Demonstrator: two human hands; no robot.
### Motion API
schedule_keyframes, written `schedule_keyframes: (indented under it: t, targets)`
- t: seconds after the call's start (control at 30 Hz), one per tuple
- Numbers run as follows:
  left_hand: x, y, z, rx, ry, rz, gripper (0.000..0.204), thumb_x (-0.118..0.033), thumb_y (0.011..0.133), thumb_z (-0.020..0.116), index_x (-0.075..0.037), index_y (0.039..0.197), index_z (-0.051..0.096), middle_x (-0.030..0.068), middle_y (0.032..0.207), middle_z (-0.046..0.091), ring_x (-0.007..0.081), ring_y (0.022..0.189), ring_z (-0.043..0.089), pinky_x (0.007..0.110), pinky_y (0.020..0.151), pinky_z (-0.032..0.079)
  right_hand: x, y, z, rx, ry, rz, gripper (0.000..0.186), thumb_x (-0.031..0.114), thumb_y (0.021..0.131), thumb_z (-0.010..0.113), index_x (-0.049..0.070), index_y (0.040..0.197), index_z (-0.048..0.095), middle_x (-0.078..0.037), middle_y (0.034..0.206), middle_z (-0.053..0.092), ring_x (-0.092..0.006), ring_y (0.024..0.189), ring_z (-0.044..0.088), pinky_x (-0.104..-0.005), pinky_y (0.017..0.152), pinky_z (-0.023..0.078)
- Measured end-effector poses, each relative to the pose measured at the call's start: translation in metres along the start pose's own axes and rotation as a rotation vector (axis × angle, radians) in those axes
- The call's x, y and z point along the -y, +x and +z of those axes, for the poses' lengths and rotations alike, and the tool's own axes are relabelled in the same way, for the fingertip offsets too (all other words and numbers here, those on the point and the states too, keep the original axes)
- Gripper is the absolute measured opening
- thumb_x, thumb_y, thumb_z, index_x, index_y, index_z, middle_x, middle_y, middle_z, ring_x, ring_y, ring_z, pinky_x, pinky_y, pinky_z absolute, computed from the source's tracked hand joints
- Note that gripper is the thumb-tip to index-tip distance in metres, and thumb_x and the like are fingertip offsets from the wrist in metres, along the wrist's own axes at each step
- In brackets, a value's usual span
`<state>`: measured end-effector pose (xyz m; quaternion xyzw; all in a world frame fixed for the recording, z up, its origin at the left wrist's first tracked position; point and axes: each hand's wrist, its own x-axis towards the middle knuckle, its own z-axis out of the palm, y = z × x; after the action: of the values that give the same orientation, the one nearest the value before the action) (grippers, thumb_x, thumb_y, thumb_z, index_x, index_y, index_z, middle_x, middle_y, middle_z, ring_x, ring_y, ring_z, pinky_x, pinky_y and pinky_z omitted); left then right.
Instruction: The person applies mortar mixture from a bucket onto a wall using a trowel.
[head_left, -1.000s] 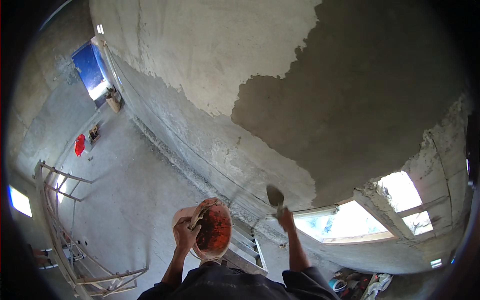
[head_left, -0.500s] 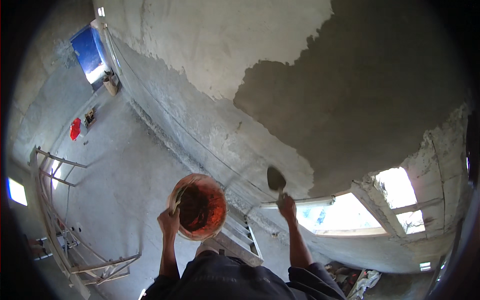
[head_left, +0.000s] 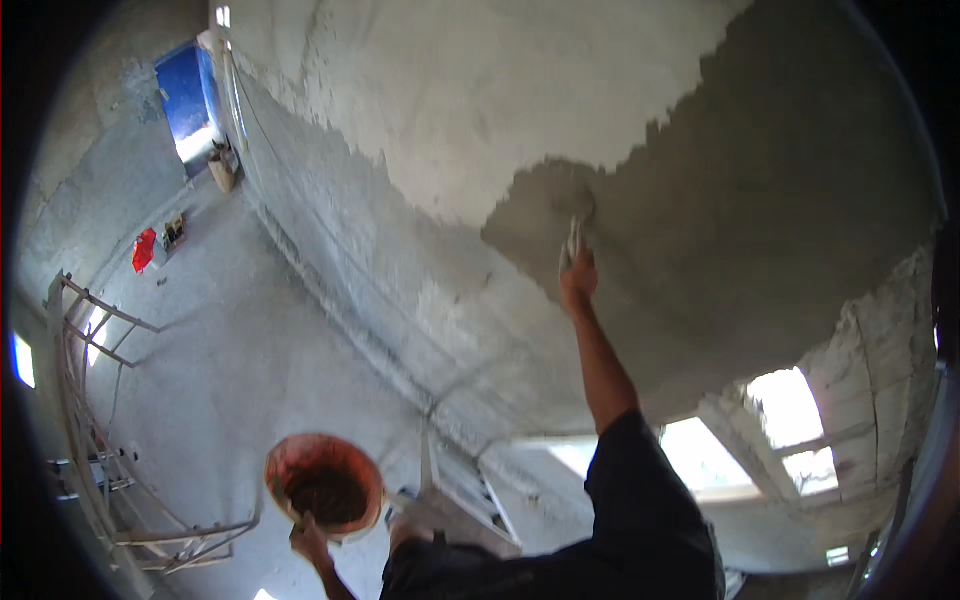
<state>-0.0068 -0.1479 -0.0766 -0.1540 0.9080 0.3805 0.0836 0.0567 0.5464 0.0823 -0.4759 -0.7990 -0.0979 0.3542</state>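
Note:
My left hand (head_left: 312, 540) grips the near rim of an orange bucket (head_left: 300, 455), low in front of me. Dark mortar (head_left: 330, 495) lies inside it. With my arm stretched up and forward, my right hand (head_left: 579, 275) is closed round the handle of a trowel (head_left: 578, 207). The trowel's blade lies against the wall, near the left end of a dark, wet-looking plaster patch (head_left: 740, 230), and blends into its colour. Paler, dry-looking wall (head_left: 480, 110) borders the patch with a ragged edge.
A grey plank platform (head_left: 465, 525) is beneath me. Window openings (head_left: 700, 455) break the wall at lower right. Metal scaffold frames (head_left: 190, 535) stand at left. Farther off are a red object (head_left: 144, 250) on the floor, a sack (head_left: 222, 172) and a blue door (head_left: 188, 100).
My right hand has raised the trowel from beside the window up to the wet plaster. My left hand has lowered the bucket and moved it left. The view has shifted slightly.

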Motion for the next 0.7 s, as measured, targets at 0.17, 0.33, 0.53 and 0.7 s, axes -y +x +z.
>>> schedule_keyframes:
  t: [0.17, 0.33, 0.53, 0.7]
  targets:
    - [0.000, -0.001, -0.011, -0.059, 0.058, -0.007, 0.042, -0.032, 0.082, 0.063, 0.010, 0.074, 0.063, 0.0195, 0.062, 0.060, 0.0317, 0.057, 0.057, 0.046, 0.057, 0.043, -0.009, -0.034, -0.007, 0.375, -0.042, -0.103, 0.049, 0.034, 0.086, 0.057, 0.018, 0.130, 0.044, -0.017, 0.105, 0.059, -0.0366, 0.092, 0.060, -0.0476, 0.076, 0.050]
    - [0.017, 0.008, -0.001, -0.042, -0.006, -0.050, 0.044, -0.033, 0.083, 0.062, 0.010, 0.078, 0.064, 0.0217, 0.067, 0.062, 0.0329, 0.061, 0.059, 0.045, 0.062, 0.045, 0.017, -0.022, -0.032, 0.235, 0.028, -0.089, 0.046, 0.031, 0.087, 0.057, 0.016, 0.130, 0.046, -0.014, 0.105, 0.059, -0.0352, 0.094, 0.060, -0.0462, 0.079, 0.048]
    - [-0.003, 0.005, 0.007, 0.073, -0.010, -0.059, 0.047, -0.036, 0.085, 0.060, 0.011, 0.082, 0.065, 0.0235, 0.073, 0.064, 0.0329, 0.066, 0.061, 0.045, 0.066, 0.045, 0.016, 0.022, -0.022, 0.201, -0.019, 0.044, 0.053, 0.028, 0.085, 0.061, 0.023, 0.134, 0.040, -0.014, 0.116, 0.056, -0.0337, 0.098, 0.061, -0.0455, 0.080, 0.051]
    - [-0.026, -0.007, 0.000, 0.128, -0.083, -0.140, 0.049, -0.038, 0.087, 0.058, 0.010, 0.077, 0.064, 0.0170, 0.067, 0.063, 0.0253, 0.062, 0.057, 0.042, 0.063, 0.043, 0.027, -0.016, -0.009, 0.445, -0.213, 0.003, 0.053, 0.027, 0.086, 0.061, 0.023, 0.134, 0.039, -0.013, 0.114, 0.055, -0.0337, 0.097, 0.061, -0.0454, 0.080, 0.051]
